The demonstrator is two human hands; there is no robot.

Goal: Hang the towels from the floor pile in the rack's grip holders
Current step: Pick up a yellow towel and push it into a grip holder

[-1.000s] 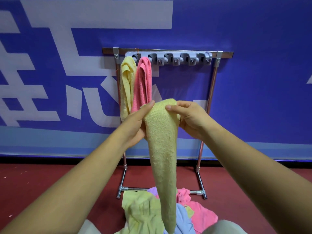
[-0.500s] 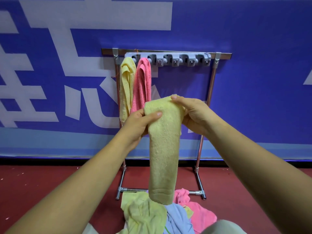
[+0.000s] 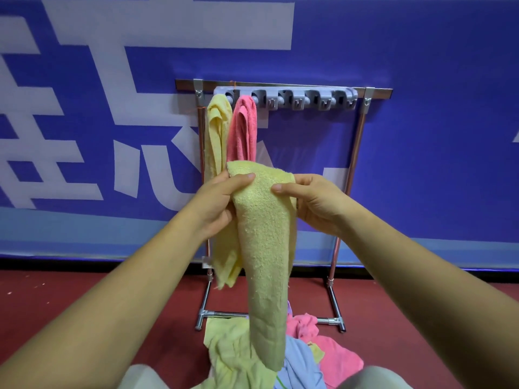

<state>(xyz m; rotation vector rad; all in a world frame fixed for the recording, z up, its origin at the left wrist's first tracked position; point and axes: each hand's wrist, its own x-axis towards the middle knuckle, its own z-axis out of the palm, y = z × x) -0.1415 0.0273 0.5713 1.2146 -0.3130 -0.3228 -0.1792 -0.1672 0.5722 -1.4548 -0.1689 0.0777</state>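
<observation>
terry yellow towel (image 3: 264,248) looked limp and light; left hand (image 3: 213,203) and right hand (image 3: 317,200) pinched its folded top, below the grip holders (image 3: 297,98), likely the best hold.

We record a blue wall banner (image 3: 435,164) bearing large white characters (image 3: 168,23), a paler blue band (image 3: 84,228) along its lower edge, and a dark red floor (image 3: 56,299) beneath, evenly lit.

Yellow towel (image 3: 264,248) draped lengthwise, held up before rack (image 3: 283,85), above floor pile (image 3: 280,357)
</observation>
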